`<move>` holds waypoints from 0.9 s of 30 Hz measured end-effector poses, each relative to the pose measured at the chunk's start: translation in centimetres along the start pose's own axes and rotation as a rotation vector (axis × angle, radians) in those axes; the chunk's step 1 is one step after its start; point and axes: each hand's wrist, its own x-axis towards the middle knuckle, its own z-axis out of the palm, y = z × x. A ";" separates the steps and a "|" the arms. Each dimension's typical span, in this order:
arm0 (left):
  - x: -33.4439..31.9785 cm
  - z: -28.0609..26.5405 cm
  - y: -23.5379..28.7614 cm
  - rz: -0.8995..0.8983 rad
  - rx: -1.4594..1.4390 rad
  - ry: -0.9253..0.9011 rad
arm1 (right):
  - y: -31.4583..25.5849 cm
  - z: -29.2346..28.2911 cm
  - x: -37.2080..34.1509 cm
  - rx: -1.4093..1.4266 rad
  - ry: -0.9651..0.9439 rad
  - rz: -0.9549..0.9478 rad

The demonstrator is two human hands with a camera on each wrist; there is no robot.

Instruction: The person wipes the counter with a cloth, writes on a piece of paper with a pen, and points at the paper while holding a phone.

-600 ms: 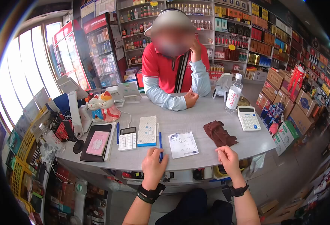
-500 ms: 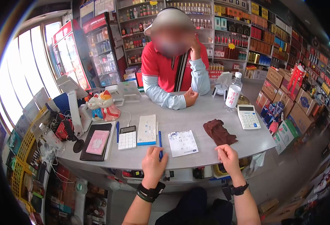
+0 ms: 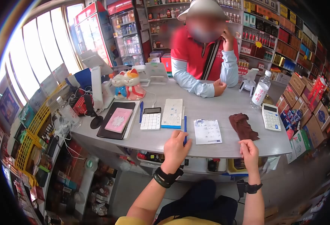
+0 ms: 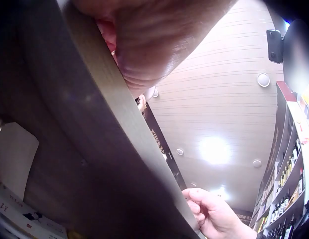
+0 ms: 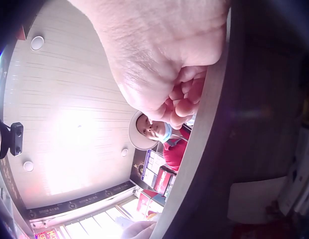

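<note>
My left hand (image 3: 175, 150) rests at the front edge of the grey counter (image 3: 213, 107), fingers loosely bent. Between its thumb and fingers lies a blue pen (image 3: 185, 125), flat on the counter. Just right of it is a paper slip with handwriting (image 3: 208, 132). At the edge farther right rests my right hand (image 3: 249, 152), loosely curled and holding nothing, just in front of a crumpled brown cloth (image 3: 243, 126). The right wrist view shows the curled fingers (image 5: 184, 107) of that hand against the counter's edge. A patterned pad (image 3: 171, 112) and a white calculator (image 3: 150, 120) lie left of the pen.
Across the counter a person in a red shirt (image 3: 195, 56) leans on it. A water bottle (image 3: 261, 90) and another calculator (image 3: 271, 118) stand to the right. At left are cat figurines (image 3: 129, 86) and a pink notebook (image 3: 119, 120) on a black folder.
The head view has swung, so the counter, its items and both hands appear farther right and slightly higher. Both hands keep their places at the counter edge.
</note>
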 end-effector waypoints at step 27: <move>0.0 -0.3 0.1 0.015 -0.054 0.007 | -0.1 0.2 -0.1 -0.009 0.017 -0.018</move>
